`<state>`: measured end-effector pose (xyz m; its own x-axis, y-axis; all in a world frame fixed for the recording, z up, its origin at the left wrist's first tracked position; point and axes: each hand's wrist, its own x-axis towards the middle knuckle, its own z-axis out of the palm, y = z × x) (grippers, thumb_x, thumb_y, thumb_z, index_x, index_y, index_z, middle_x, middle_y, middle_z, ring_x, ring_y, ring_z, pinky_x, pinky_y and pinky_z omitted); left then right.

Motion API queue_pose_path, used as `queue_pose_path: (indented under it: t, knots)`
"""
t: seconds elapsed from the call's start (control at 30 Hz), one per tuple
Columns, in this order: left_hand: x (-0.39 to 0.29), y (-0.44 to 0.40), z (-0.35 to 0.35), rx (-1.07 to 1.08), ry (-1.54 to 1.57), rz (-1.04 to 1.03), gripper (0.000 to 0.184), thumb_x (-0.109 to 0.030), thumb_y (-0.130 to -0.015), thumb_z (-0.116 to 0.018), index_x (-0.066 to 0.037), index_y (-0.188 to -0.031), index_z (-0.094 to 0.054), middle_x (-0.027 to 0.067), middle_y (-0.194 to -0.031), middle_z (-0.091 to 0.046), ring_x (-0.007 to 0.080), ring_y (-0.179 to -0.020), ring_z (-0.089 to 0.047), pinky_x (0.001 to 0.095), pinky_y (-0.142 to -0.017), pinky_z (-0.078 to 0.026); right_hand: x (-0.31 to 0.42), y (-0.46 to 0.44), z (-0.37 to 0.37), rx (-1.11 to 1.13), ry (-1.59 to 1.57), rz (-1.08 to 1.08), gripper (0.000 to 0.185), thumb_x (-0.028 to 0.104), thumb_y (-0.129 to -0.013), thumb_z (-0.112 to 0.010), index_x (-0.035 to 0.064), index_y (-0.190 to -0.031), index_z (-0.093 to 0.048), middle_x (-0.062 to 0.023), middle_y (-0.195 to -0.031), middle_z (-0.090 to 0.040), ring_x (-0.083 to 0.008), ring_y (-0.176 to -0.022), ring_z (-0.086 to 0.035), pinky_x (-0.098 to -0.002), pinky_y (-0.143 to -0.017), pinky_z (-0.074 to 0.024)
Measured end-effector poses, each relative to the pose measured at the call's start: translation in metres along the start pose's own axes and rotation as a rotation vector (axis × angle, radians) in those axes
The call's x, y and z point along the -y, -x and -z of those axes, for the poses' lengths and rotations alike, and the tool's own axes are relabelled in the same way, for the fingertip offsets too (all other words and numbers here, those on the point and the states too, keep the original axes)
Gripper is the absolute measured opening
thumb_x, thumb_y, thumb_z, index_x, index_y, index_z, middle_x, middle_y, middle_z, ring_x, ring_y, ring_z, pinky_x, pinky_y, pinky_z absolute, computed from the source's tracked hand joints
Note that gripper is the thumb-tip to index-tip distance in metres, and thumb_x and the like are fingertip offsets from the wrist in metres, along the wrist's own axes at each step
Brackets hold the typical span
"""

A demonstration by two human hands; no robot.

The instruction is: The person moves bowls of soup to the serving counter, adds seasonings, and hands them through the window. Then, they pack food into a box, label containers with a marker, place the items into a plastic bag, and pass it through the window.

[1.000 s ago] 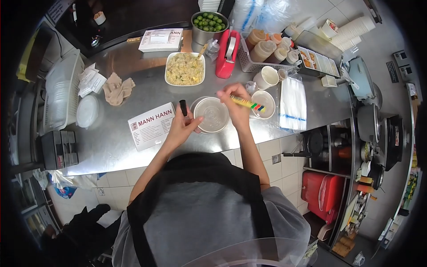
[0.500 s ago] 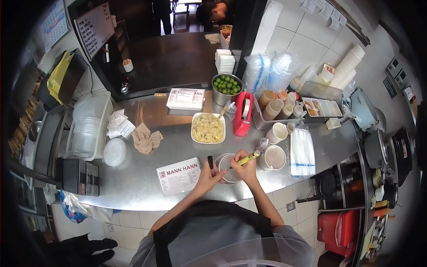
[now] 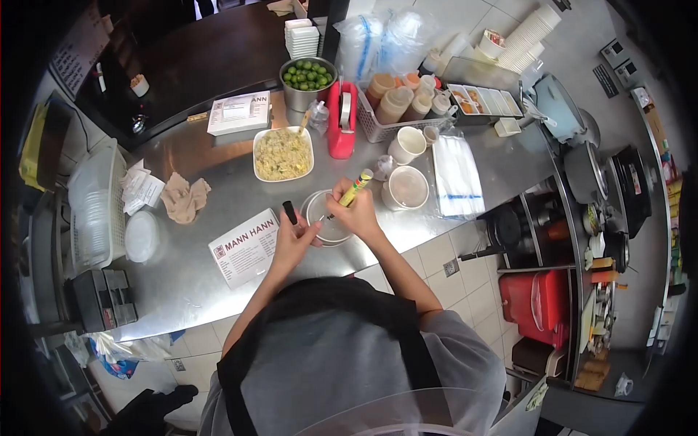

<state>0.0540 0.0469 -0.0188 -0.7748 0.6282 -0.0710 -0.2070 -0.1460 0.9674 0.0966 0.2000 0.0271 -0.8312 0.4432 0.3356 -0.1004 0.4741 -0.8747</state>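
A yellow marker [image 3: 355, 188] is gripped in my right hand [image 3: 357, 215], its lower end hidden by the fingers over a round container with a pale lid [image 3: 333, 230]. A small dark mark shows on the lid. My left hand [image 3: 292, 243] pinches a black marker cap [image 3: 290, 211], while its fingertips rest against the container's left side. Left of that hand lies a white box printed "MANN HANN" [image 3: 243, 251]. Behind my hands stands a white bowl of fried rice [image 3: 283, 155]. To the right sit a filled paper cup [image 3: 406, 189] and another paper cup [image 3: 407, 146].
A red tape dispenser [image 3: 342, 123], a pot of green limes [image 3: 307, 93] and a basket of sauce bottles [image 3: 378, 128] line the back. Plastic bags [image 3: 456, 174] lie right. Crumpled brown paper [image 3: 184, 198], a plastic lid [image 3: 142, 237] and a container basket [image 3: 116, 203] stand left.
The camera view has turned and shifted, so the counter's things appear further left and higher. Both hands keep their hold on the marker and cap. A dark mark is now visible on the lid.
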Motion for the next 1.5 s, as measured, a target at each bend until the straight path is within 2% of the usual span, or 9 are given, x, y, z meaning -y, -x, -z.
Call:
queue_pose_path:
  t: [0.43, 0.53, 0.83, 1.03, 1.23, 1.33, 1.37, 1.43, 1.5]
  knots:
    - [0.001, -0.002, 0.0, 0.003, 0.015, -0.026, 0.039, -0.004, -0.082, -0.061, -0.005, -0.099, -0.027, 0.002, -0.068, -0.043, 0.0126, -0.051, -0.055, 0.0248, -0.045, -0.049, 0.0, -0.001, 0.0, -0.042, 0.012, -0.011, 0.018, 0.002, -0.066, -0.058, 0.0025, -0.061, -0.04, -0.0053, -0.052, -0.043, -0.0102, -0.047, -0.041, -0.0273, -0.045, -0.0346]
    - [0.0, -0.002, 0.0, -0.01, -0.001, -0.02, 0.038, -0.004, -0.082, -0.061, -0.005, -0.099, -0.027, 0.0019, -0.068, -0.043, 0.0128, -0.051, -0.055, 0.0245, -0.045, -0.049, 0.007, 0.0, 0.0, -0.031, -0.035, -0.02, 0.02, 0.001, -0.068, -0.059, 0.0026, -0.06, -0.04, -0.0012, -0.052, -0.038, -0.0082, -0.049, -0.036, -0.0258, -0.046, -0.0305]
    - [-0.004, 0.0, -0.001, 0.005, -0.005, 0.009, 0.036, -0.005, -0.082, -0.061, -0.007, -0.096, -0.028, 0.002, -0.073, -0.04, 0.0115, -0.054, -0.053, 0.0254, -0.047, -0.051, 0.009, 0.001, -0.001, -0.084, -0.01, -0.004, 0.02, -0.001, -0.065, -0.057, 0.0024, -0.058, -0.039, -0.0033, -0.053, -0.041, -0.011, -0.048, -0.039, -0.0261, -0.046, -0.0325]
    - [0.0, -0.001, 0.0, -0.005, -0.014, -0.013, 0.036, -0.005, -0.082, -0.061, -0.004, -0.098, -0.028, 0.0018, -0.069, -0.043, 0.0127, -0.053, -0.056, 0.0242, -0.046, -0.05, 0.003, 0.003, -0.002, -0.132, -0.008, -0.003, 0.018, -0.001, -0.065, -0.057, 0.0013, -0.059, -0.04, -0.0047, -0.054, -0.042, -0.0108, -0.049, -0.041, -0.0264, -0.046, -0.0335]
    - [0.008, -0.002, 0.001, -0.018, -0.021, -0.051, 0.036, -0.004, -0.082, -0.061, -0.006, -0.097, -0.029, 0.0018, -0.071, -0.041, 0.0111, -0.052, -0.053, 0.0245, -0.047, -0.05, 0.002, 0.004, -0.002, -0.136, 0.006, 0.057, 0.019, 0.0, -0.068, -0.058, 0.0027, -0.059, -0.041, -0.0018, -0.055, -0.045, -0.0089, -0.049, -0.04, -0.0254, -0.046, -0.033]
    - [0.006, -0.001, 0.0, -0.014, -0.038, -0.055, 0.035, -0.004, -0.082, -0.061, -0.007, -0.097, -0.029, 0.0009, -0.071, -0.039, 0.0102, -0.054, -0.052, 0.024, -0.047, -0.05, -0.011, 0.001, 0.005, -0.155, -0.224, 0.022, 0.017, 0.003, -0.071, -0.058, 0.0058, -0.061, -0.044, 0.0009, -0.06, -0.051, -0.0073, -0.048, -0.041, -0.0227, -0.045, -0.0334]
    - [0.002, 0.001, 0.0, -0.036, -0.052, -0.032, 0.036, -0.006, -0.081, -0.063, -0.005, -0.095, -0.031, 0.0038, -0.073, -0.043, 0.0113, -0.053, -0.051, 0.0244, -0.048, -0.048, -0.016, -0.001, 0.016, -0.181, -0.437, -0.059, 0.018, 0.004, -0.073, -0.059, 0.0068, -0.064, -0.045, 0.0002, -0.063, -0.052, -0.0086, -0.049, -0.044, -0.0254, -0.044, -0.0364]
    - [-0.017, 0.003, 0.0, -0.118, -0.423, -0.086, 0.038, -0.009, -0.079, -0.066, -0.004, -0.095, -0.032, 0.0065, -0.074, -0.047, 0.0134, -0.053, -0.051, 0.0256, -0.05, -0.046, -0.031, -0.014, 0.05, -0.4, -0.625, -0.229, 0.018, 0.006, -0.077, -0.061, 0.0092, -0.068, -0.046, -0.0001, -0.068, -0.052, -0.0069, -0.048, -0.044, -0.0208, -0.041, -0.035]
    - [-0.042, 0.009, -0.005, -0.203, -0.711, -0.147, 0.039, -0.014, -0.076, -0.069, 0.0, -0.092, -0.036, 0.0106, -0.077, -0.052, 0.0182, -0.055, -0.051, 0.0282, -0.053, -0.043, -0.081, -0.032, 0.094, -0.683, -0.64, -0.068, 0.02, 0.009, -0.079, -0.063, 0.0094, -0.07, -0.045, -0.0015, -0.065, -0.052, -0.0067, -0.044, -0.043, -0.0186, -0.039, -0.0337]
